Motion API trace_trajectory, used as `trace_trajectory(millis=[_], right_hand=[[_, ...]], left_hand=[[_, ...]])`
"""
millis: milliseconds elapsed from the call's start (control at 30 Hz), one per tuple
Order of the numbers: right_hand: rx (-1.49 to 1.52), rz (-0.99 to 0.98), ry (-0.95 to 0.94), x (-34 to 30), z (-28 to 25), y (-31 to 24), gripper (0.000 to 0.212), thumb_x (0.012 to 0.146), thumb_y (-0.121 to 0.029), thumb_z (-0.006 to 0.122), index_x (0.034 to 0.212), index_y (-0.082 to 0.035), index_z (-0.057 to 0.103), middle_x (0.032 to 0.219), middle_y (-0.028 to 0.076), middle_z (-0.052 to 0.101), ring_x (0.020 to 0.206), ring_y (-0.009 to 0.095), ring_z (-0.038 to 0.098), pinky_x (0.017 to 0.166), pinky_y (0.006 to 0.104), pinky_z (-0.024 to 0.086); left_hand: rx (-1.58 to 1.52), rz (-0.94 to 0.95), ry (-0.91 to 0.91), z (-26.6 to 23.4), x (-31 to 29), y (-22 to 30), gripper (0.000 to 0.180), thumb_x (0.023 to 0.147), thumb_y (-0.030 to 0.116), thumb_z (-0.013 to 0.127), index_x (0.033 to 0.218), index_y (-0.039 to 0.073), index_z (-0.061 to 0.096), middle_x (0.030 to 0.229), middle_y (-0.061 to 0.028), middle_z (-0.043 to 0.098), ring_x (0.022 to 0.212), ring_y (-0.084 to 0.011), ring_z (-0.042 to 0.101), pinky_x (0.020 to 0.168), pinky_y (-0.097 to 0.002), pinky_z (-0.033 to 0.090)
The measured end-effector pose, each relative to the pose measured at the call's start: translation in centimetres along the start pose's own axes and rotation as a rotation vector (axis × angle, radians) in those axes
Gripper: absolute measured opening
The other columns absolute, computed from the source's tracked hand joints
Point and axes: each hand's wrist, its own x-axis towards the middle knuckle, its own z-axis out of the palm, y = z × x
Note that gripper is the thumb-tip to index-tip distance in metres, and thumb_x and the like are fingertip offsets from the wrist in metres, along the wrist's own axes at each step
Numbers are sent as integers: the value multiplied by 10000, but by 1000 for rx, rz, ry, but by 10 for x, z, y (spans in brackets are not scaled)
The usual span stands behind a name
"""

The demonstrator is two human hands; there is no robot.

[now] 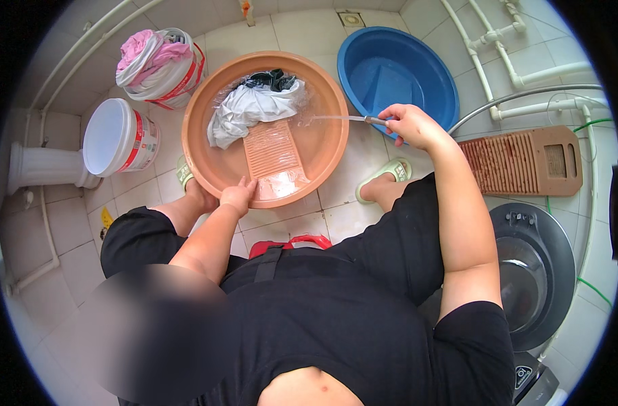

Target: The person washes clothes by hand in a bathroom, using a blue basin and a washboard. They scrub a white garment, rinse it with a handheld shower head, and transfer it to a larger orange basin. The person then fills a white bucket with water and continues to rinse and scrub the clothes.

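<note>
I have the right hand (410, 127) closed, its fingers pinching what I take to be the end of a hose (375, 120), held just off the basin's right edge. The hose end lies nearly level across my view, its long axis running left to right and its tip pointing left, so a thin jet of water (339, 118) crosses that edge into the orange basin (195, 132). The left hand (236, 196) has its fingers out on the near edge; I can't tell whether it grips or only rests there.

To fill cleanly, I'd aim the jet low and inside the rim, with the wrist steady so water doesn't splash over the right edge, and use the left hand to brace the basin. Sweeping the tip a little toward the far edge should wet the cloth more evenly.

The white cloth (255, 108) is bunched toward the basin's far left, its long axis slanting from the left edge up to the far edge, with a dark cloth (278, 80) beside it at the far edge. The ridged washboard (273, 152) runs lengthwise from mid-basin to the near edge, its near end angled slightly right.
</note>
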Motion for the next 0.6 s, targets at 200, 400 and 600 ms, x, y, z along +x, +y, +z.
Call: trace_trajectory(millis=[200, 400, 600], right_hand=[[-57, -51, 35, 4, 10, -12, 230, 800, -108, 527, 1010, -14, 530, 779, 109, 597, 555, 169, 599, 536, 335, 461], [-133, -190, 104, 8, 36, -34, 180, 770, -107, 550, 919, -7, 550, 789, 158, 611, 705, 251, 619, 656, 348, 475], [-238, -376, 190, 2, 62, -62, 237, 703, -124, 544, 893, -3, 616, 898, 197, 606, 857, 316, 587, 767, 356, 465]], left_hand=[[-259, 27, -41, -41, 2, -11, 530, 752, 144, 583, 1262, 135, 439, 1226, -169, 494, 1039, -297, 542, 861, -376, 447], [-490, 146, 356, -126, -36, -2, 443, 772, 263, 600, 1172, 83, 534, 1090, -161, 583, 1000, -287, 563, 862, -359, 438], [-707, 312, 393, -164, -122, 43, 378, 819, 234, 563, 1161, 75, 542, 1035, -150, 614, 957, -216, 596, 825, -322, 461]])
